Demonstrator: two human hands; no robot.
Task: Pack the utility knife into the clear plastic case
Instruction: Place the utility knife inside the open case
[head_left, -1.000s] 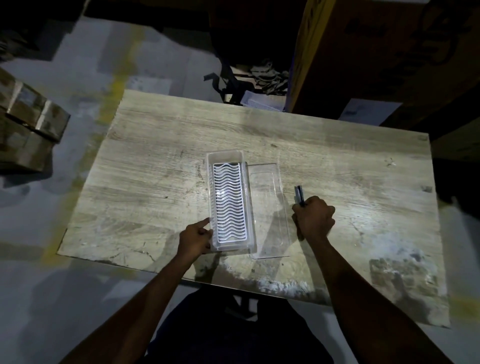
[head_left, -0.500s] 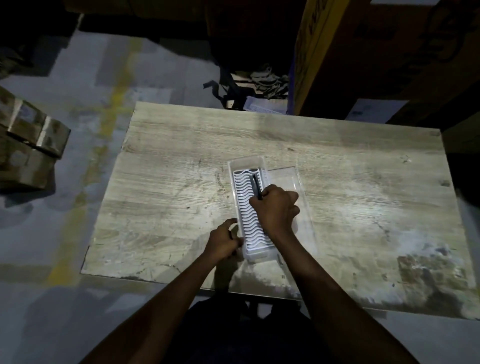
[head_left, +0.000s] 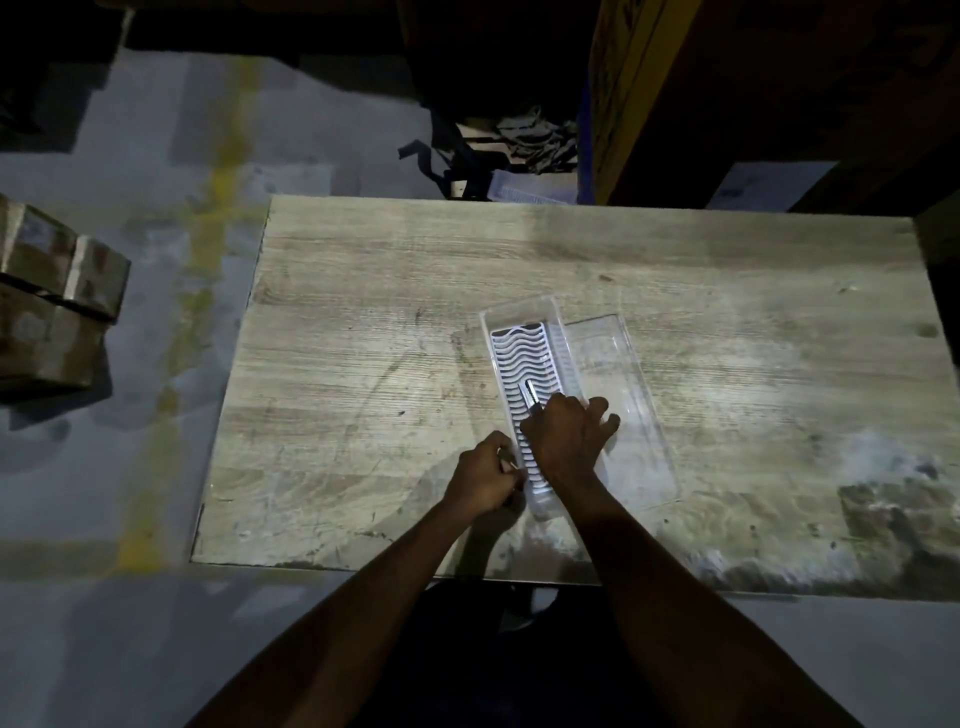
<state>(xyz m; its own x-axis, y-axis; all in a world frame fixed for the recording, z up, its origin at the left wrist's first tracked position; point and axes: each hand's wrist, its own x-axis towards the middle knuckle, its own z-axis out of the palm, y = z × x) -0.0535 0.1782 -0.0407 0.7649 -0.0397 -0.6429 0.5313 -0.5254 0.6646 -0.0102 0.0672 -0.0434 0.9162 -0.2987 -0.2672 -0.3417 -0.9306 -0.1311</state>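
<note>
A clear plastic case (head_left: 519, 314) with a white wavy insert lies lengthwise near the middle of the wooden table (head_left: 363, 338). Its clear lid (head_left: 623, 395) lies flat beside it on the right. My right hand (head_left: 566, 436) rests over the near half of the case, fingers spread toward the lid, with the utility knife (head_left: 530, 397) under it; only the knife's grey tip shows on the insert. My left hand (head_left: 485, 475) pinches the case's near left edge.
Cardboard boxes (head_left: 47, 306) stand on the floor to the left. A large box (head_left: 727, 98) and dark clutter (head_left: 519, 140) sit behind the table's far edge. A yellow line (head_left: 218, 171) runs along the grey floor.
My right hand carried the knife from the table right of the lid leftward over the case and lowered it onto the insert. My left hand stayed at the case's near edge.
</note>
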